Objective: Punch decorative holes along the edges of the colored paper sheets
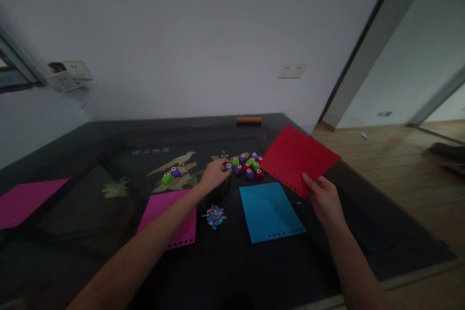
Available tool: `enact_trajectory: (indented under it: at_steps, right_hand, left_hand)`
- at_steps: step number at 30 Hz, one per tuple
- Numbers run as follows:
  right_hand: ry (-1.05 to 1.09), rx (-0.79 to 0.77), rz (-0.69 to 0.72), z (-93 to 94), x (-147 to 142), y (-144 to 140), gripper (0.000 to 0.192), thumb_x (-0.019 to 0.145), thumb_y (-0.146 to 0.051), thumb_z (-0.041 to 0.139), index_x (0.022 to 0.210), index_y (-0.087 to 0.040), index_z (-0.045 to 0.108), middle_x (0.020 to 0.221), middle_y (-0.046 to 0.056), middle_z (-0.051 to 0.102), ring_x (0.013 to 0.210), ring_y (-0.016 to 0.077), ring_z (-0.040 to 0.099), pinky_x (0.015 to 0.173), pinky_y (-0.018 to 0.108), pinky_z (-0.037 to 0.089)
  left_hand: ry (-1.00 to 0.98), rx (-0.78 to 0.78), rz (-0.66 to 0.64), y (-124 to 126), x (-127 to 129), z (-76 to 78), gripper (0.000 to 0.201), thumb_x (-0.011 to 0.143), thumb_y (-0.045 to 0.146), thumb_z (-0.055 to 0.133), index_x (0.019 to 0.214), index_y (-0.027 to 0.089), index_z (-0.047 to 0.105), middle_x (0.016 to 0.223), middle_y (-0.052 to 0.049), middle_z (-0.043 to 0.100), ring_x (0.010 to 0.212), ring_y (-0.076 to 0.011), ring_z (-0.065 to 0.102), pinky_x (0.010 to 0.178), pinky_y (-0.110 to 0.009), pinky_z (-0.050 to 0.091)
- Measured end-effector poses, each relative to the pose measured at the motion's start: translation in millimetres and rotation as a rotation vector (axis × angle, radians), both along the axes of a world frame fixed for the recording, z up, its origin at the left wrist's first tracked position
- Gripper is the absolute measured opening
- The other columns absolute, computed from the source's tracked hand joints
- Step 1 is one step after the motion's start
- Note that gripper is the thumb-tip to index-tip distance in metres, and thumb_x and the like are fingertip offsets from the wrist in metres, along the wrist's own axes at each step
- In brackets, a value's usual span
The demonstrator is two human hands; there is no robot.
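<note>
Your right hand pinches the smooth red paper sheet by its hole-punched near edge, lifted above the dark table. Your left hand closes its fingers on a small rounded purple paper punch beside the cluster of punches.

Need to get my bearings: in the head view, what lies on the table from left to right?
Far-left pink sheet → green punch → near pink sheet → confetti pile → blue sheet → red sheet, held by the right hand.
</note>
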State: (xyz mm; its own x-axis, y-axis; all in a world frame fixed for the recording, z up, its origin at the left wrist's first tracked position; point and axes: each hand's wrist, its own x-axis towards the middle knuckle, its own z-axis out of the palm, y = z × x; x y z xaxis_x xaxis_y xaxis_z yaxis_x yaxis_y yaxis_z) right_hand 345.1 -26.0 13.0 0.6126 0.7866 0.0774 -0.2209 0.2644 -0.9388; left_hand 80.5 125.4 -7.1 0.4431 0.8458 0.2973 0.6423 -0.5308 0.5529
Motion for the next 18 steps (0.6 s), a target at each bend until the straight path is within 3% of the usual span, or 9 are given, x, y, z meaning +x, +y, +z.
enact_trajectory:
  at_steps: [11,18]
  right_hand:
    - [-0.066,-0.002,0.031,1.8,-2.7,-1.9,0.027,0.062,-0.029,0.076,0.086,-0.018,0.069,0.088,0.005,0.072,0.080,0.0195,0.068,0.074,0.030,0.056]
    - [-0.018,-0.010,0.034,2.5,-5.2,-1.6,0.028,0.059,-0.028,0.078,0.083,-0.019,0.070,0.089,0.004,0.072,0.080,0.0171,0.067,0.078,0.029,0.054]
  left_hand:
    - [0.126,0.035,-0.069,-20.6,15.7,-8.4,0.023,0.075,0.021,0.055,0.096,0.017,0.063,0.099,-0.009,0.063,0.094,-0.0231,0.058,0.082,-0.033,0.046]
    - [0.128,0.057,-0.080,-17.2,25.5,-12.4,0.024,0.077,0.027,0.055,0.096,0.014,0.063,0.095,-0.011,0.062,0.092,-0.0237,0.057,0.080,-0.033,0.046]
